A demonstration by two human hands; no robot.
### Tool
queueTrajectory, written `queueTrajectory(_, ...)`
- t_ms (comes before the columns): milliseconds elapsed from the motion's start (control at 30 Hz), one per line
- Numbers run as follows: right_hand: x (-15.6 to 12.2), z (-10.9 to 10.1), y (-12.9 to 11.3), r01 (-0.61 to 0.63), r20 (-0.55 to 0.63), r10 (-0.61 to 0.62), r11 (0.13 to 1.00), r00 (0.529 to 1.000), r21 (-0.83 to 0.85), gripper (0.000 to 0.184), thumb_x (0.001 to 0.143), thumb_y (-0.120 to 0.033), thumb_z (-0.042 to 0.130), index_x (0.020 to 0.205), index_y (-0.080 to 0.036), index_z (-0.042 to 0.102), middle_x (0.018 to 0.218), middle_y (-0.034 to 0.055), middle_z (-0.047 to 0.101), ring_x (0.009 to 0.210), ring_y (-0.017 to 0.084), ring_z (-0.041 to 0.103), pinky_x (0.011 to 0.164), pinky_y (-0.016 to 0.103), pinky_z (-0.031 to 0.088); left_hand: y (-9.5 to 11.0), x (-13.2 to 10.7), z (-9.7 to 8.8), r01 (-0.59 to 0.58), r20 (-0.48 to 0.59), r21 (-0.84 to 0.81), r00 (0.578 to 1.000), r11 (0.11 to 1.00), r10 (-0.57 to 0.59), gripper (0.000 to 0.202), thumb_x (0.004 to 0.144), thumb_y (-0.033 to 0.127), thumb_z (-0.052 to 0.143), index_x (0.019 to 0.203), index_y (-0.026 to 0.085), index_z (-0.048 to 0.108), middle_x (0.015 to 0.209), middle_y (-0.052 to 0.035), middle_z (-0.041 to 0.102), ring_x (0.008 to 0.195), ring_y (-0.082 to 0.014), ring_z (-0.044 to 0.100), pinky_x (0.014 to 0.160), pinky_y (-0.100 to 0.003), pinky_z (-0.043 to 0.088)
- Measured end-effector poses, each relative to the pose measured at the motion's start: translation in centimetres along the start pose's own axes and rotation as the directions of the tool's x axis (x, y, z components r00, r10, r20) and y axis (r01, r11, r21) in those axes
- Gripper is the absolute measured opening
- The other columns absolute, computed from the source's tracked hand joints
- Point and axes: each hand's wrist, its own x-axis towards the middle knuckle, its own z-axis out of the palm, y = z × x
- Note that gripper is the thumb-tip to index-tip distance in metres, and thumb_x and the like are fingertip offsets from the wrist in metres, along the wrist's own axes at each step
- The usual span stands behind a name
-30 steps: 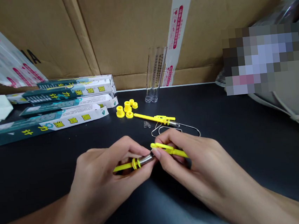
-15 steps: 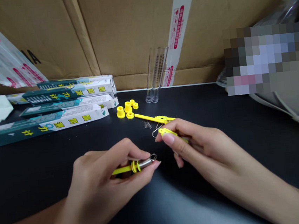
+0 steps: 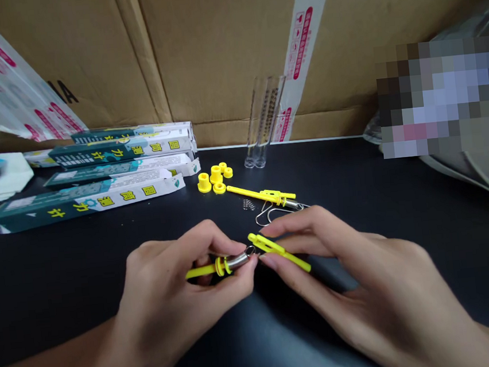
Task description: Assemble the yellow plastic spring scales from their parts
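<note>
My left hand (image 3: 181, 293) pinches a yellow rod with a collar and a silver spring tip (image 3: 222, 264), held level above the black table (image 3: 62, 270). My right hand (image 3: 348, 271) grips a yellow forked pointer piece (image 3: 277, 251). The pointer's forked end meets the ring at the spring's tip, between my two thumbs. Both hands are closed on their parts near the table's middle.
Behind the hands lie another assembled yellow rod (image 3: 263, 194), bent wire hooks (image 3: 273, 212), a loose small spring (image 3: 249, 204), several yellow caps (image 3: 215, 179) and two clear tubes (image 3: 264, 121). Long printed boxes (image 3: 98, 192) are stacked at the left. Cardboard (image 3: 214, 48) walls the back.
My right hand, which had pulled away toward the far parts with the pointer piece, has come back. The pointer's end is again at the spring's ring. The left hand has barely moved.
</note>
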Motion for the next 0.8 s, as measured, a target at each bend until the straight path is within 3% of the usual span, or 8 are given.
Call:
queueTrajectory(333, -0.28, -0.26, -0.23, 0.028, -0.002, -0.028, 1.000, 1.000, 0.003, 0.016, 0.091, -0.013, 0.064, 0.101, -0.025, 0.061, 0.091, -0.0061, 0.074, 0.073, 0.009, 0.072, 0.067, 0.018, 0.056, 0.15, 0.13, 0.01, 0.039, 0.012, -0.025, 0.999, 0.999, -0.038, 0.009, 0.074, 0.025, 0.072, 0.070, 0.026, 0.064, 0.059, 0.0112, 0.072, 0.045, -0.0077, 0.065, 0.043, -0.014, 0.047)
queueTrajectory(533, -0.12, -0.17, -0.32, -0.065, -0.052, 0.067, 0.997, 0.996, 0.029, 0.017, 0.091, -0.018, 0.065, 0.106, -0.027, 0.064, 0.091, -0.0044, 0.076, 0.074, 0.012, 0.073, 0.063, 0.020, 0.055, 0.09, 0.20, 0.02, 0.002, -0.005, -0.013, 1.000, 1.000, -0.002, 0.008, 0.073, 0.024, 0.074, 0.071, 0.024, 0.067, 0.061, 0.0097, 0.074, 0.046, -0.0078, 0.066, 0.042, -0.013, 0.047)
queueTrajectory(633, 0.27, -0.09, -0.09, -0.171, 0.051, 0.166, 0.976, 0.985, 0.138, 0.021, 0.095, -0.021, 0.058, 0.115, -0.028, 0.063, 0.081, -0.0051, 0.073, 0.064, 0.011, 0.068, 0.058, 0.020, 0.052, -0.07, 0.07, 0.13, -0.021, -0.029, -0.052, 0.999, 0.998, 0.019, 0.011, 0.071, 0.020, 0.077, 0.072, 0.024, 0.067, 0.061, 0.0107, 0.074, 0.046, -0.0066, 0.066, 0.043, -0.010, 0.046)
queueTrajectory(800, 0.59, -0.04, -0.09, -0.282, 0.211, 0.231, 0.926, 0.950, 0.252, 0.016, 0.101, -0.025, 0.047, 0.106, -0.027, 0.063, 0.076, -0.0044, 0.066, 0.060, 0.010, 0.059, 0.055, 0.020, 0.045, -0.22, 0.03, 0.06, -0.038, -0.008, -0.112, 0.999, 0.993, 0.038, 0.013, 0.072, 0.017, 0.078, 0.072, 0.024, 0.066, 0.061, 0.0124, 0.072, 0.046, -0.0041, 0.063, 0.045, -0.009, 0.045)
